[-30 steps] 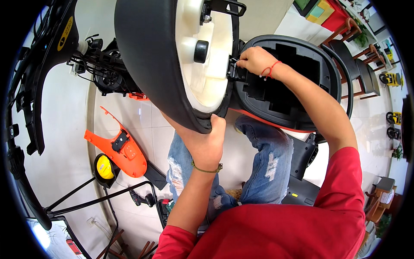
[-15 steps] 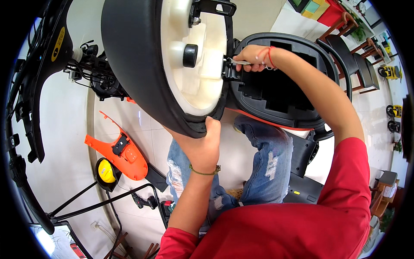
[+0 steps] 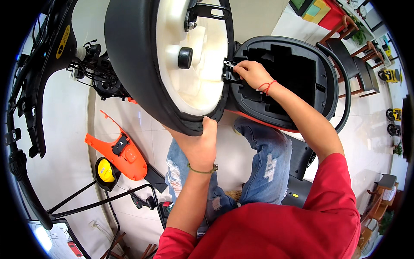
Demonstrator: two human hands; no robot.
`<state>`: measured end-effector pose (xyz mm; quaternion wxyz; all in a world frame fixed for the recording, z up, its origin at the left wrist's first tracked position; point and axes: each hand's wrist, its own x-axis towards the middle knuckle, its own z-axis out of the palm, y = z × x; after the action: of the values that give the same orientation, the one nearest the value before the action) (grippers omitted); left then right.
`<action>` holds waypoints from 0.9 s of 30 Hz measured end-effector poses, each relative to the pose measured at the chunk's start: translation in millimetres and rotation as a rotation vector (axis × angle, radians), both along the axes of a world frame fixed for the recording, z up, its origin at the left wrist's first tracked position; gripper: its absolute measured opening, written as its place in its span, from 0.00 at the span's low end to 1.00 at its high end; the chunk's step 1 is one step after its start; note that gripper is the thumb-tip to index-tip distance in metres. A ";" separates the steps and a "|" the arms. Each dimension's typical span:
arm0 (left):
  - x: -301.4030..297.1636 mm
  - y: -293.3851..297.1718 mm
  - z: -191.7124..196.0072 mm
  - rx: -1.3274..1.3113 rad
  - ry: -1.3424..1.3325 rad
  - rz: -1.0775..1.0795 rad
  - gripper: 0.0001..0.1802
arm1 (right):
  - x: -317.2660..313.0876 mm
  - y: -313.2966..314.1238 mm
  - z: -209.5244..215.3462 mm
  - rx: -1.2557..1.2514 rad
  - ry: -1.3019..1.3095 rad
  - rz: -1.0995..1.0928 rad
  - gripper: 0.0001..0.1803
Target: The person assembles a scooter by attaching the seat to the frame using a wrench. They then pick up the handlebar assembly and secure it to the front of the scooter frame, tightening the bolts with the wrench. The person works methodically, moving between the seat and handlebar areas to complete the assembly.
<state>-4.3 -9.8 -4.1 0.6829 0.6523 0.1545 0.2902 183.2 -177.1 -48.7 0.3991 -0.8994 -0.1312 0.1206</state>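
A black scooter seat [image 3: 129,56] stands tipped up, its white plastic underside [image 3: 194,82] facing right. My left hand [image 3: 196,146] is closed on the seat's lower end, thumb over the rim and fingers behind it. Between the seat and the black storage bucket [image 3: 246,108] is a black metal hinge [image 3: 230,69] with silvery bits on it. My right hand [image 3: 254,74] pinches at the hinge's right side. Whatever sits between those fingertips is too small or hidden to make out.
An orange body panel [image 3: 129,155], a yellow item in a black holder [image 3: 105,170] and a power drill [image 3: 142,200] lie on the floor to the left. Handlebars and cables [image 3: 86,64] stand upper left. A black grab rail [image 3: 343,86] curves round the bucket; chairs [image 3: 349,56] stand beyond.
My right hand held a silvery metal tool at the hinge; that tool no longer shows, and the fingertips now pinch there. My right arm has drawn in leftward. My left hand keeps its hold.
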 end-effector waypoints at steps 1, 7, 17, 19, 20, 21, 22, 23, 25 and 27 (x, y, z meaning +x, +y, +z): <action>0.0 -0.2 -0.5 -0.008 -0.005 -0.005 0.45 | 1.8 -0.8 0.0 0.001 0.001 -0.001 0.16; -1.1 -0.5 -1.4 -0.058 0.004 -0.015 0.43 | 14.1 -2.5 10.8 -0.209 -0.102 0.142 0.18; -1.1 -0.8 -0.3 -0.004 0.006 -0.008 0.46 | 8.5 4.8 23.8 -0.491 -0.398 0.266 0.13; -0.1 -1.0 -0.6 -0.016 -0.007 -0.006 0.46 | 10.1 6.2 25.6 -0.559 -0.507 0.298 0.13; 0.3 -0.8 -1.2 -0.014 -0.011 -0.006 0.46 | 12.5 6.7 27.7 -0.558 -0.506 0.298 0.13; 0.3 -0.5 -1.3 -0.013 -0.013 -0.007 0.46 | 16.1 7.1 30.4 -0.586 -0.492 0.343 0.13; 0.2 -0.4 -1.2 -0.012 -0.015 -0.008 0.46 | 19.3 7.1 32.6 -0.615 -0.478 0.387 0.14; 0.2 0.0 -0.7 -0.023 -0.020 -0.014 0.45 | 20.9 7.7 33.4 -0.601 -0.461 0.386 0.16; 0.1 -0.2 0.4 -0.033 -0.024 -0.021 0.45 | 35.9 9.6 32.5 -0.529 -0.338 0.402 0.16; -0.1 -1.5 1.0 -0.036 -0.011 -0.022 0.45 | 45.5 10.4 37.3 -0.432 0.045 0.341 0.18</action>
<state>-4.4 -11.3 -3.1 0.6987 0.6399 0.1487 0.2833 228.7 -166.6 -11.5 0.1746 -0.9258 -0.2431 0.2310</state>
